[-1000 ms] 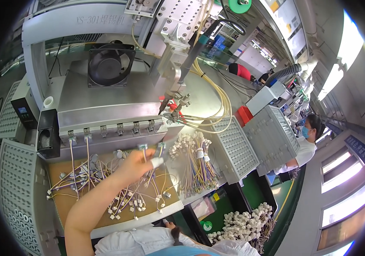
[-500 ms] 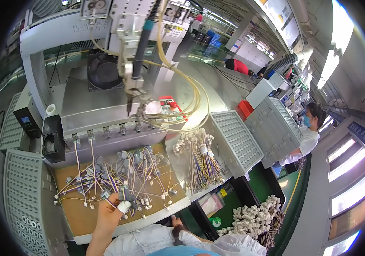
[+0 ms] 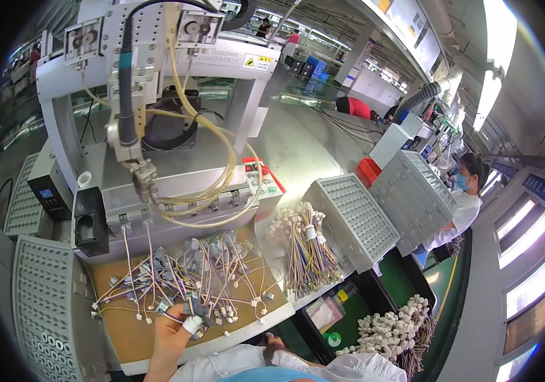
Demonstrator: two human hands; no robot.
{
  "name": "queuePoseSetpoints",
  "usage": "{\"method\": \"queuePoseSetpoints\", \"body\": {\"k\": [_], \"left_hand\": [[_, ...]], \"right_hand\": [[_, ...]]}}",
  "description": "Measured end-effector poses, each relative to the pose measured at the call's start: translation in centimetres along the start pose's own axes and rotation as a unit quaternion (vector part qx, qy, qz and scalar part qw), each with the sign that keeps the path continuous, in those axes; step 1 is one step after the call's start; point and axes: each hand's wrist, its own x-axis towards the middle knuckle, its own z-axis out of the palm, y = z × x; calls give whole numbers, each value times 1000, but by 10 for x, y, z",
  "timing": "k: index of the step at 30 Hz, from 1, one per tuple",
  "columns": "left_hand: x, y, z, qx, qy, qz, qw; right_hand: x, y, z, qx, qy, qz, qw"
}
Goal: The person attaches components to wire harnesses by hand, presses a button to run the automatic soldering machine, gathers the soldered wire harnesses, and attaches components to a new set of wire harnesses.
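My left hand [image 3: 172, 334] is closed at the near edge of the brown work board [image 3: 119, 321], with a white cover on one fingertip. Its fingers pinch a small grey wired part [image 3: 194, 304]. Just beyond lies a tangled heap of wire leads [image 3: 208, 258] with round grey parts and white connectors. Two leads [image 3: 133, 261] run from clamps on the machine's metal fixture [image 3: 221, 205] down to the board. Low beyond the board's edge, by my lap, my right hand [image 3: 275, 341] is partly visible; its fingers are too obscured to read.
The machine's head [image 3: 142, 175], with looping yellowish tubes, hangs over the fixture. Bundled wires [image 3: 310, 248] lie right of the board, beside grey perforated trays [image 3: 355, 216]. More stacked trays [image 3: 43, 305] stand left. A dark bin holds white-connector bundles [image 3: 393, 334]. A masked co-worker [image 3: 466, 204] sits far right.
The machine's head has moved left along the fixture, toward the two clamped leads. The view has shifted slightly. My left hand keeps its pinch on the grey part; my right hand stays low.
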Motion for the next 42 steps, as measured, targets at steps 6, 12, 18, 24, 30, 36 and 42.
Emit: {"method": "queuePoseSetpoints", "body": {"k": [6, 12, 18, 24, 30, 36, 42], "left_hand": [[-2, 2, -1, -3, 8, -4, 1000], [-2, 2, -1, -1, 9, -1, 1000], [-2, 1, -2, 3, 17, -4, 1000], [-3, 1, -2, 14, 15, -5, 1000], [-5, 2, -2, 20, 19, -13, 1000], [-5, 2, -1, 18, 18, -16, 1000], [-3, 2, -2, 13, 20, -20, 1000]], "right_hand": [[21, 12, -1, 91, -51, -41, 994], [15, -9, -7, 136, -17, 48, 989], [11, -13, -12, 167, -27, 63, 984], [12, -12, -14, 162, -21, 68, 984], [24, 13, -1, 104, -43, 50, 992], [27, 29, 7, 45, -36, -31, 998], [35, 29, 16, 6, -34, 24, 999]]}}
